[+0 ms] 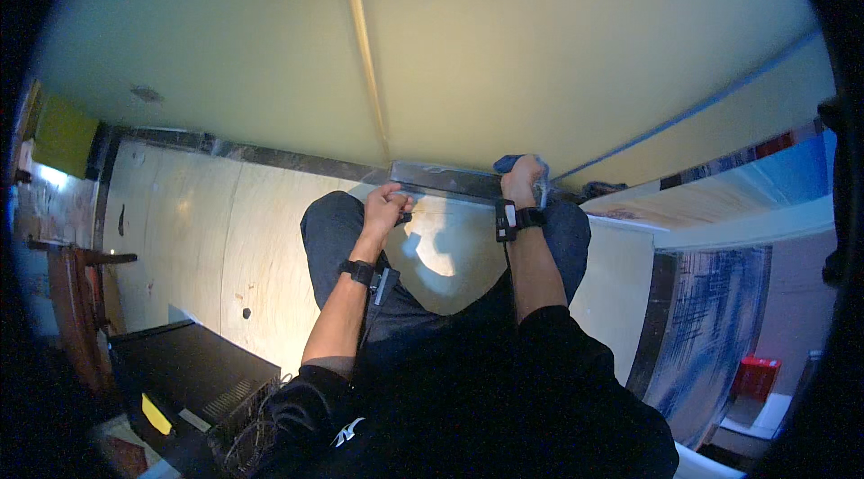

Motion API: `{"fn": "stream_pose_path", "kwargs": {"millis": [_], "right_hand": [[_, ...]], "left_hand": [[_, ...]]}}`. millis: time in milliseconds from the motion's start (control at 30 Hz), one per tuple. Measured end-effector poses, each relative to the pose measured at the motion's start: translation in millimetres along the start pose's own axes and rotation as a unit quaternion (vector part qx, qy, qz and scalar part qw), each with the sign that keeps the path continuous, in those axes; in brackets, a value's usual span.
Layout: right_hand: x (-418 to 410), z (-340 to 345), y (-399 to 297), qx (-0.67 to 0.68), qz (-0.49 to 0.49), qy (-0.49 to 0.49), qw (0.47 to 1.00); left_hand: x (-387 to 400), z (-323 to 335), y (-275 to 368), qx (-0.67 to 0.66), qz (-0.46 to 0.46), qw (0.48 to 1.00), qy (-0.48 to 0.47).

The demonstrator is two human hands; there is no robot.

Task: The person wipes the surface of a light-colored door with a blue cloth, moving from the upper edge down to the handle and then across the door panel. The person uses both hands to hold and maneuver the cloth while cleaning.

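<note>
My right hand [523,175] is closed on a dark blue cloth [507,163] by the right end of a long dark, glossy strip or box [445,178]. Clear, shiny material shows along the outer side of that hand. My left hand [386,209] is near the strip's left end, above my left knee, with its fingers partly curled. A small dark thing [405,217] shows just below those fingers; whether they hold it is unclear. Both wrists wear black straps with small devices, the right device [505,220] being on the inner side.
A tall pale yellow-green panelled surface [472,60] rises before me. I sit on a wooden board surface [189,222] with a dark edge. A black computer case [196,371] with cables is at lower left. A blue patterned mat [709,337] and a red box [756,378] lie right.
</note>
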State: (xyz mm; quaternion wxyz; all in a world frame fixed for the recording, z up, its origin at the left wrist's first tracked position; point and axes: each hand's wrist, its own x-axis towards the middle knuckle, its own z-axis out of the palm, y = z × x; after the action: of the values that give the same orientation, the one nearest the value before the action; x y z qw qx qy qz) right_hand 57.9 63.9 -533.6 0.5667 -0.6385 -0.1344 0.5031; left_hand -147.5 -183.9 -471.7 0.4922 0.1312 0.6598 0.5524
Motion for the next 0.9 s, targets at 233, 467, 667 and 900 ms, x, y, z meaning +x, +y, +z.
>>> {"fn": "stream_pose_path", "kwargs": {"millis": [233,467,667,900], "right_hand": [[30.9,44.1,142.5,-0.198,0.011,-0.306,0.931],[-112.2,101.1,119.8,-0.559,-0.22,-0.45,0.661],[-108.5,57.5,27.2,-0.372,-0.166,-0.541,0.736],[28.0,-37.4,-24.3,-0.485,-0.288,-0.337,0.754]], "left_hand": [[-8.5,-2.2,6.5,0.024,-0.029,0.999,0.024],[-17.4,-5.7,11.7,0.034,-0.018,0.998,0.049],[-9.4,-5.2,-3.9,-0.01,-0.018,0.999,0.033],[-4.6,-6.3,-4.6,-0.007,-0.001,1.0,0.018]]}}
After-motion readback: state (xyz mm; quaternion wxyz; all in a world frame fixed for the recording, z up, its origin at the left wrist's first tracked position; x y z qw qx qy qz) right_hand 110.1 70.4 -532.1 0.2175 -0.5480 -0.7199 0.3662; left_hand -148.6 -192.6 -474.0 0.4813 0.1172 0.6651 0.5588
